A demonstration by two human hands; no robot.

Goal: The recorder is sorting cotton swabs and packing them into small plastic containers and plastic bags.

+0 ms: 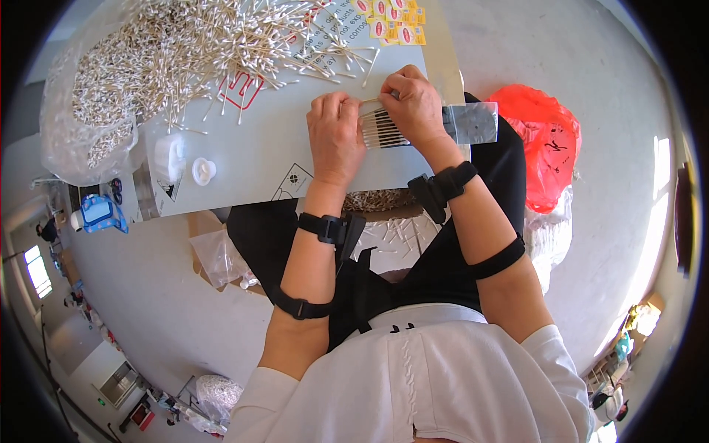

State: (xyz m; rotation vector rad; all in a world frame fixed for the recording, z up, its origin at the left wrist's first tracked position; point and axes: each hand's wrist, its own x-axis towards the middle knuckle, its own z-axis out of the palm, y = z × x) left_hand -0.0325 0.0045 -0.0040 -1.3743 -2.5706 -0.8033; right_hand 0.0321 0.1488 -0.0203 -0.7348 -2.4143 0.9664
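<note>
Over the table's (244, 155) front right part, my left hand (337, 136) and my right hand (415, 107) work close together with curled fingers. A thin cotton swab (371, 101) spans the gap between my fingertips, one end in each hand. Just below it, a row of swabs (382, 129) lies side by side, partly covered by both hands. To the right of my right hand, a clear plastic sleeve (475, 123) sticks out past the table edge. What my hidden fingertips press on beneath the hands cannot be made out.
A large heap of loose cotton swabs (221, 48) spills from a clear bag (63, 140) at the far left. Yellow labels (399, 21) lie at the back right. A white container (170, 157) and small white cup (204, 171) stand front left. A red bag (543, 140) sits right.
</note>
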